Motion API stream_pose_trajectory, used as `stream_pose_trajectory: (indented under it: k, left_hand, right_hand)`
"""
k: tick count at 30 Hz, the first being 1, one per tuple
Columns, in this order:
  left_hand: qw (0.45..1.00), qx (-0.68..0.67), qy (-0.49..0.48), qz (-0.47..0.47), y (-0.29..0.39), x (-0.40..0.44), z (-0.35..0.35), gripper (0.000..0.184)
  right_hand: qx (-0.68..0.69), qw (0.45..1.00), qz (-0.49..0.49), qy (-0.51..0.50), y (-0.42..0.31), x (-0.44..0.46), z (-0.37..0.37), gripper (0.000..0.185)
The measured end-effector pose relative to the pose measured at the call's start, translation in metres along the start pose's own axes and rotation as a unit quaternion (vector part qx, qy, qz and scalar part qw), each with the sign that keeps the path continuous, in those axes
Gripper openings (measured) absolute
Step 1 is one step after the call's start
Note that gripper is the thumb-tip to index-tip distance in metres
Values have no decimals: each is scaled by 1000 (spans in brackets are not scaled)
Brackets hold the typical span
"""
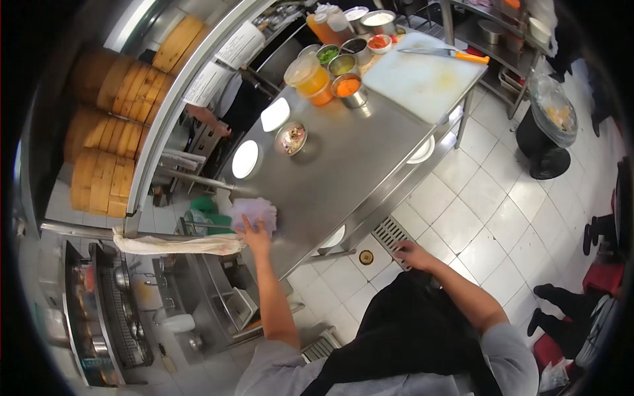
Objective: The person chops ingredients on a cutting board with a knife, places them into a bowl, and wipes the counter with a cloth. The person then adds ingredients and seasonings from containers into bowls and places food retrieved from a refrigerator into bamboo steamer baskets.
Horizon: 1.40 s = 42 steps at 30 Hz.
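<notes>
My left hand (253,232) is on a pale purple cloth (256,214) at the near left corner of the steel table (310,191). Its fingers are spread over the cloth and hold it against the tabletop. My right hand (411,255) hangs over the floor beside the table, fingers curled in, with nothing visible in it. Farther up the table are a metal bowl (291,138) of mixed food and two white plates, one round (245,159) and one squarish (275,115).
A white cutting board (422,79) carries an orange-handled knife (462,57). Beside it stand a tub of yellow liquid (307,74) and several ingredient containers. A rolled towel (178,244) hangs on a rail. Bamboo steamers (99,181) are stacked left; a lined bin (548,125) stands right.
</notes>
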<state>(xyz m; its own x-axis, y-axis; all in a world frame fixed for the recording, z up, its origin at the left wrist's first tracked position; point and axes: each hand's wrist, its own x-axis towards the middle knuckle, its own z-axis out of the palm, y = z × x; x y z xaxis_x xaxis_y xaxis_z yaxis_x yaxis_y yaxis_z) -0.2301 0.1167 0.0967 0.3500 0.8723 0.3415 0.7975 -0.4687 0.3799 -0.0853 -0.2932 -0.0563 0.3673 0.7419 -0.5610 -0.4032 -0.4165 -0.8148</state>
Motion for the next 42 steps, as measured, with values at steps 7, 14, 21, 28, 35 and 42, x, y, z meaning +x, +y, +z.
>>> stream_pose_trajectory:
  k: [7,14,21,28,35,42]
  left_hand:
    - [904,-166,-310,244,50,-203,58,48]
    - [636,87,-741,-196,-108,-380,215,93]
    - [864,-38,-502,-5,-75,-337,225,46]
    - [937,-86,-168,295,82,-150,221,40]
    - [888,-226,-154,369,147,-73,289,40]
    - [858,-161,-73,483,206,-3,357,41]
  right_hand:
    - [-45,920,139,363,268,-59,-47,48]
    - [-127,935,210,255,300,-56,42,43]
    - [8,959,202,200,331,1,121,39]
    - [194,954,207,95,309,37,131,32]
    - [376,892,169,187,311,56,138,22]
    - [457,865,152,138,292,66,141,18]
